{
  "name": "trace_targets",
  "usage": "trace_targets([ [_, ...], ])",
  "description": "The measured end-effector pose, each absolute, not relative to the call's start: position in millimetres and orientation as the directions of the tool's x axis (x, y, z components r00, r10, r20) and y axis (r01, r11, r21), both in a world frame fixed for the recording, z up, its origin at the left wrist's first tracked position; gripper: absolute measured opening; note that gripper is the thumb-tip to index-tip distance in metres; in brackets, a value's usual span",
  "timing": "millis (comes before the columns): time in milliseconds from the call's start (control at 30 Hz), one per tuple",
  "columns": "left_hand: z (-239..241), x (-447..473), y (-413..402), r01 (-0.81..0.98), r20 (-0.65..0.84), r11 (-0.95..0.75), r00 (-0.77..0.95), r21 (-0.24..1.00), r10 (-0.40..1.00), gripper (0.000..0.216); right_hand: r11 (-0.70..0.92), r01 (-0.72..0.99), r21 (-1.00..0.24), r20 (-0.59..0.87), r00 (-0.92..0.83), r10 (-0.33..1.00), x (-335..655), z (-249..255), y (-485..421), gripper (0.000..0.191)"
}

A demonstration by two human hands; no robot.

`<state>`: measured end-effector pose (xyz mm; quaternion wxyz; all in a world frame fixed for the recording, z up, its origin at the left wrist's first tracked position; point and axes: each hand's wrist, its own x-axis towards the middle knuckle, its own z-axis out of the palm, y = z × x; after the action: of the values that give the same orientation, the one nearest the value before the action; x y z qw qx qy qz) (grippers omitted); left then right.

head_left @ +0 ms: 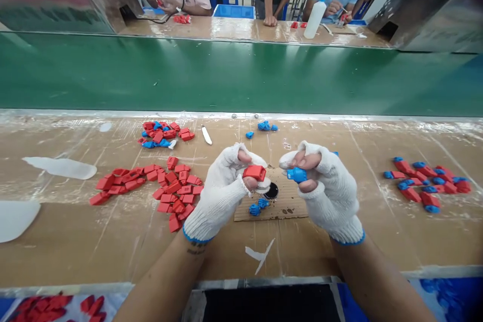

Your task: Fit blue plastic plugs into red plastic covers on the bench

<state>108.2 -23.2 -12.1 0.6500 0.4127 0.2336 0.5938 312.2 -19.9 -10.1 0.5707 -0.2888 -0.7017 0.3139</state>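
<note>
My left hand (222, 188), in a white knit glove with bare fingertips, pinches a red plastic piece (254, 173). Opposite it, my right hand (328, 191), gloved the same way, holds a blue plastic piece (297, 175) between thumb and fingers. The two pieces are apart, held above a cardboard sheet (289, 206). On that sheet stand a small round pot of dark liquid (270, 191) and a few blue pieces (258, 207). A heap of red pieces (177, 188) lies left of my left hand. Joined red-and-blue pieces (428, 181) are spread to the right.
A mixed red and blue pile (162, 134) and more blue pieces (267, 126) lie farther back. Beyond runs a green belt (241, 75). People work across it, near a white squeeze bottle (315, 19). A bin of red pieces (49, 307) is at the lower left.
</note>
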Motion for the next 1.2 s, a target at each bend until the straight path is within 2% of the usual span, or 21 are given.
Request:
trace_targets([
  [100,-15,111,-26,-0.568,0.154,-0.004,0.216,0.823,0.964,0.038,0.666,0.053,-0.744,0.644,-0.206,0.736,311,-11,-21,0.016],
  [300,-18,118,-29,-0.593,0.224,-0.049,0.224,0.804,0.949,0.024,0.679,0.078,-0.73,0.642,-0.264,0.72,310,-7,-22,0.017],
  [600,-22,119,-28,-0.564,0.283,-0.135,0.184,0.815,0.941,0.025,0.761,0.15,-0.631,0.709,-0.288,0.644,306,5,-19,0.009],
  [733,-25,119,-28,-0.558,0.315,-0.162,0.191,0.814,0.93,0.022,0.782,0.232,-0.579,0.707,-0.335,0.623,307,9,-19,0.009],
  [867,-26,117,-28,-0.442,0.423,-0.321,0.154,0.838,0.893,0.018,0.791,0.298,-0.534,0.688,-0.391,0.612,307,15,-20,0.013],
  [1033,-18,110,-28,-0.093,0.653,-0.647,0.096,0.757,0.751,0.019,0.761,0.226,-0.608,0.662,-0.386,0.643,304,17,-21,0.021],
  [1100,-13,108,-29,-0.031,0.688,-0.689,0.1,0.724,0.719,0.02,0.747,0.171,-0.643,0.654,-0.384,0.651,304,17,-21,0.019],
  [1200,-7,111,-36,-0.116,0.633,-0.623,0.095,0.773,0.768,0.012,0.726,0.136,-0.674,0.649,-0.359,0.671,304,19,-26,0.014],
])
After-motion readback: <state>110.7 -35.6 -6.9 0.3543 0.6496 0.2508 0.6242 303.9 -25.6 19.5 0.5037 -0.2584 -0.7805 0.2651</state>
